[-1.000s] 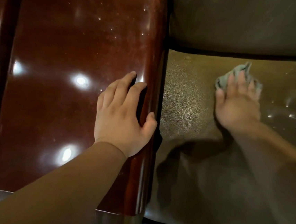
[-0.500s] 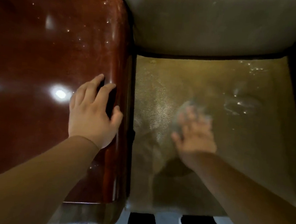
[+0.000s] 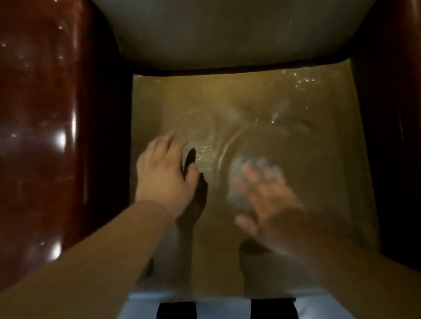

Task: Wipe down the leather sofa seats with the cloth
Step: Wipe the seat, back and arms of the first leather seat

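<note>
Fingers of the left hand (image 3: 162, 178) lie straight and flat on the seat (image 3: 315, 154), near its left edge. Blurred, the right hand (image 3: 269, 206) presses the grey cloth (image 3: 240, 188) onto the seat's middle, fingers spread over it.
</note>
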